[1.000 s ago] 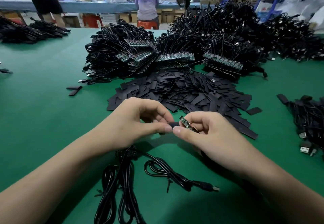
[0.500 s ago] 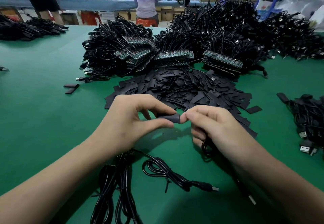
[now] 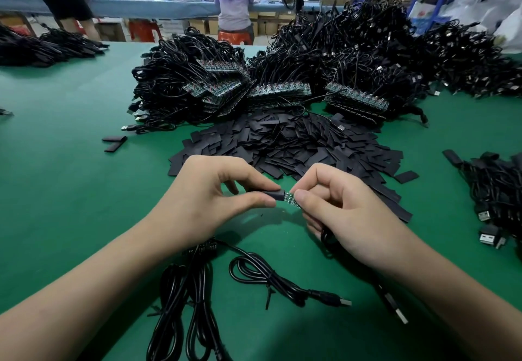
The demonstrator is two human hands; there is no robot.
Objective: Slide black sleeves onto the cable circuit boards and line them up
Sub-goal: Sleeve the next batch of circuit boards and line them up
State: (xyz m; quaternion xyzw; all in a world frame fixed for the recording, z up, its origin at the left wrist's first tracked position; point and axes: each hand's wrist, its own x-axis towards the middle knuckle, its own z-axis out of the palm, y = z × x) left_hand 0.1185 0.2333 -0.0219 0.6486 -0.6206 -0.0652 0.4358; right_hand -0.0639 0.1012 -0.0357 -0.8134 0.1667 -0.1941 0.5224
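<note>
Centre frame, just above the green bench (image 3: 62, 168), the left hand (image 3: 214, 199) pinches a black sleeve (image 3: 268, 193) with its mouth facing the circuit board (image 3: 289, 199), which the right hand (image 3: 339, 213) pinches at its other end, seemingly to line up board and opening for sliding.

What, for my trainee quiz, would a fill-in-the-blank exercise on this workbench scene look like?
The left hand pinches the short black tubular sleeve; the right hand pinches the small circuit ____.
The heap of flat black sleeves lies on the ____ table.
The tied black cable between the forearms ends in a silver ____ plug.
Missing: board; green; USB.
</note>
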